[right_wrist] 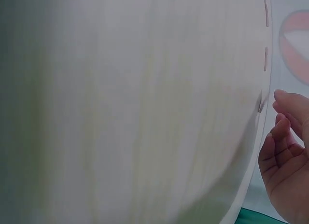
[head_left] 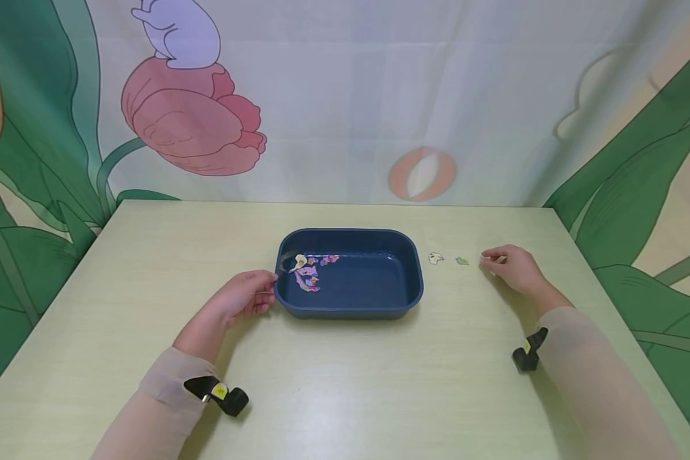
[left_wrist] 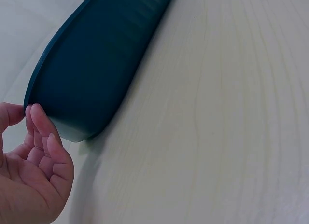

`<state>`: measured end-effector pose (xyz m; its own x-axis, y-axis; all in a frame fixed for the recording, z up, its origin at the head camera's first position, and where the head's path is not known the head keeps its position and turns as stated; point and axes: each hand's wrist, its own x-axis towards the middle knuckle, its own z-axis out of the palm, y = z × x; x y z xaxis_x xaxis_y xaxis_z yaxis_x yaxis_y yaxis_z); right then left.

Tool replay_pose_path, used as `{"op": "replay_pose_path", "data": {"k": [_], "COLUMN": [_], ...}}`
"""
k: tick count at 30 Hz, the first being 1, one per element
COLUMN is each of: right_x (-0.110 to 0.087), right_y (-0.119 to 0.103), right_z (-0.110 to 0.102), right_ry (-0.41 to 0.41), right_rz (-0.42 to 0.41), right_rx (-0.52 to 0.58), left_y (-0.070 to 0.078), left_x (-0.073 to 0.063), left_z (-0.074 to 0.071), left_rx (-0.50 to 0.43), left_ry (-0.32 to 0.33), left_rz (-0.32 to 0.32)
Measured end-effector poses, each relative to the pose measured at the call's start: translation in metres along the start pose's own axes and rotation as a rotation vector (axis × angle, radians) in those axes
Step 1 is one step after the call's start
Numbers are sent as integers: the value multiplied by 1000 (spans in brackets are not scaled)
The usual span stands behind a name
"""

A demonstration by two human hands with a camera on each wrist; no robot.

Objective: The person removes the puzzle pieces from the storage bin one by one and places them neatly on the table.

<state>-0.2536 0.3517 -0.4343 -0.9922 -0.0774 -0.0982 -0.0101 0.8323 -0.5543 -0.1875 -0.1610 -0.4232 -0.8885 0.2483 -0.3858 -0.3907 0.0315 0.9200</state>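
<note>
Blue tray [head_left: 351,314] between left fingers [left_wrist: 43,120]; inner stickers [head_left: 307,271] show only from head

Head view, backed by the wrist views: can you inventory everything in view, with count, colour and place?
Table: 1, pale wood-grain, foreground
Tray: 1, dark blue, on the table, mid-view
Small pieces: several (exact count unclear), pink, purple and cream, tray's left part
White piece: 1, mostly white, right of the tray
Green piece: 1, green, right of the white piece
Pale piece: 1, pale, right of the green piece
Backdrop: panel count unclear, white with colourful prints, behind the table and at both sides
Cameras: 2, black with yellow labels, on the sleeves
Sleeves: 2, beige, lower left and right
Left hand: 1, bare, pinching the tray's left end
Right hand: 1, bare, at the pale piece; grip unclear
</note>
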Motion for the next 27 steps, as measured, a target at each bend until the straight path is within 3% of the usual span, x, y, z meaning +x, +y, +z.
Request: {"op": "replay_pose_path", "data": {"k": [11,21,27], "right_x": [0,-6,-11], "right_y": [-18,-64,-98], "right_z": [-3,9,19], "right_ry": [40,43,34], "right_rz": [42,-38,-142], "right_rx": [84,221,315], "left_y": [1,1,0], "left_x": [0,1,1], "left_z": [0,0,0], "left_rx": [2,1,-12], "left_ry": [-3,1,2], "left_rz": [-9,-17,-16]}}
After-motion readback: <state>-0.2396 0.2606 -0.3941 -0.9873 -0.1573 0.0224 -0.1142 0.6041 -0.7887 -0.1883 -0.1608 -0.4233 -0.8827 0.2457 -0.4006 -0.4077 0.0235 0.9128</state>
